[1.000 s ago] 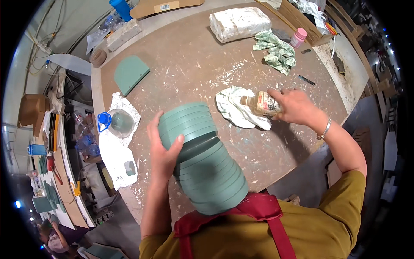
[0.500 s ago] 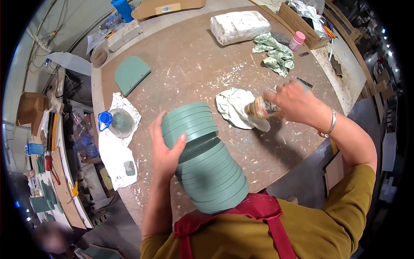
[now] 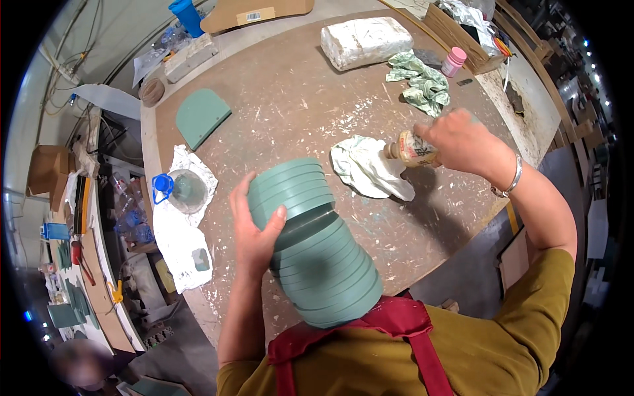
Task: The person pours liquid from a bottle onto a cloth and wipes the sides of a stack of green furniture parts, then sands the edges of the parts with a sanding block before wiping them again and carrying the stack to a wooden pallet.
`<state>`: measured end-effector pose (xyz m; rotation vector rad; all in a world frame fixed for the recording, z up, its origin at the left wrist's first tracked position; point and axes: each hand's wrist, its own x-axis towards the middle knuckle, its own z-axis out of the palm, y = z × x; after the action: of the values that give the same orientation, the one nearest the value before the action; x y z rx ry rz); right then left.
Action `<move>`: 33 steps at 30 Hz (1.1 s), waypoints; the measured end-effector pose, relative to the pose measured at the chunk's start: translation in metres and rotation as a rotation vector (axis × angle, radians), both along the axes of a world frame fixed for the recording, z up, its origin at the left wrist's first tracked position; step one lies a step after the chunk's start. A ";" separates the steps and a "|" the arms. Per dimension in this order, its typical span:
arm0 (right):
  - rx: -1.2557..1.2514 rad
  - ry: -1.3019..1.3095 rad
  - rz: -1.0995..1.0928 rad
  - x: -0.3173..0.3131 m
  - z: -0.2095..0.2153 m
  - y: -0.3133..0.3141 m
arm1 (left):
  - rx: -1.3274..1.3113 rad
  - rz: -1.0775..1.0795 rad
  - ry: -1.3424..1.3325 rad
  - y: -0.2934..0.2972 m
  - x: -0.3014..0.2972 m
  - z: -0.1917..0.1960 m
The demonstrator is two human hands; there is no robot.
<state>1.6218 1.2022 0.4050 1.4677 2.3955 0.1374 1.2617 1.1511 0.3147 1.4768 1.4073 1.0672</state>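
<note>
Person's hands at a worktop (image 3: pixel 290 109), seen from the head. The left hand (image 3: pixel 254 232) is curved against the left side of a green ribbed form (image 3: pixel 323 267), its thumb laid over the upper section; the form lies near the worktop's front edge, bent at a dark gap between two banded parts, its lower end in front of a red apron (image 3: pixel 396 318). The right hand (image 3: pixel 460 142) grips a small labelled bottle (image 3: pixel 418 149), tilted with its neck to the left. Compared with one second earlier, the bottle has shifted up and to the right, so that its neck now overlaps only the right part of the crumpled white cloth (image 3: pixel 362 165) (whether the two touch cannot be told). The right wrist, with its bracelet (image 3: pixel 517 173), has also moved to the right, and the hand now covers the place where a dark strip showed. The left hand and the form have changed very little. Unmoved on the worktop are a green round-ended panel (image 3: pixel 201 115), a clear jug with a blue cap (image 3: pixel 188 191), a white wrapped block (image 3: pixel 366 43) and a pale green rag (image 3: pixel 426 82).
</note>
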 end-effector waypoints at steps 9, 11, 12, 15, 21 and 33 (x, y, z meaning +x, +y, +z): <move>-0.165 0.000 -0.010 -0.010 0.009 0.004 | 0.012 0.015 0.025 0.004 -0.001 0.000; -0.125 0.032 0.008 -0.005 0.006 0.000 | 0.031 0.006 0.063 0.004 -0.002 0.000; -0.090 0.064 0.030 -0.004 0.005 -0.001 | 0.020 0.004 0.049 0.003 -0.001 0.001; -0.234 0.074 -0.070 -0.014 0.011 -0.002 | 0.003 0.008 0.023 0.003 0.000 0.003; -0.303 0.175 -0.223 0.020 -0.030 -0.013 | -0.004 0.011 0.033 0.004 0.003 0.004; -0.038 1.547 -0.500 0.079 -0.100 0.038 | -0.031 0.048 0.083 -0.001 0.000 0.007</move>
<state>1.7009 1.2403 0.3050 2.6062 2.6259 -1.7017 1.2614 1.1497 0.3220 1.4868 1.5169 1.0193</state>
